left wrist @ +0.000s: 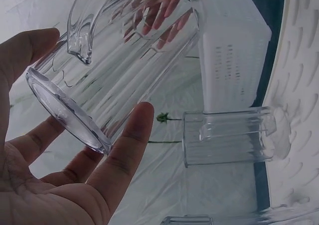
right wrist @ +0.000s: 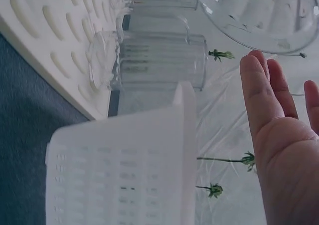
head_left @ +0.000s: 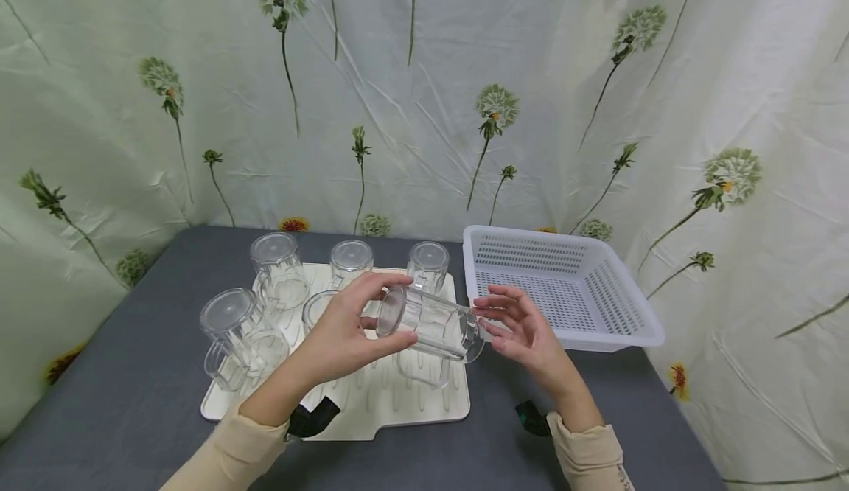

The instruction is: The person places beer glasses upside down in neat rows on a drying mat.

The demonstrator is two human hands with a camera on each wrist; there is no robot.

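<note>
A clear glass mug (head_left: 438, 325) with a handle is held tilted on its side above a cream drying mat (head_left: 361, 413). My left hand (head_left: 345, 332) grips its base end between thumb and fingers, as the left wrist view shows, with the mug's handle (left wrist: 82, 43) away from the palm. At the mug's open rim is my right hand (head_left: 520, 329), its fingers loosely extended. In the right wrist view these fingers (right wrist: 261, 93) lie close to the rim (right wrist: 279, 50); whether they touch it I cannot tell.
Several glass mugs stand upside down on the mat, among them a front-left mug (head_left: 232, 321), a back-left mug (head_left: 278, 273) and a back-right mug (head_left: 427, 262). A white perforated basket (head_left: 597, 340) sits right of the mat. Behind the dark table (head_left: 530, 461) hangs a flowered curtain (head_left: 424, 144).
</note>
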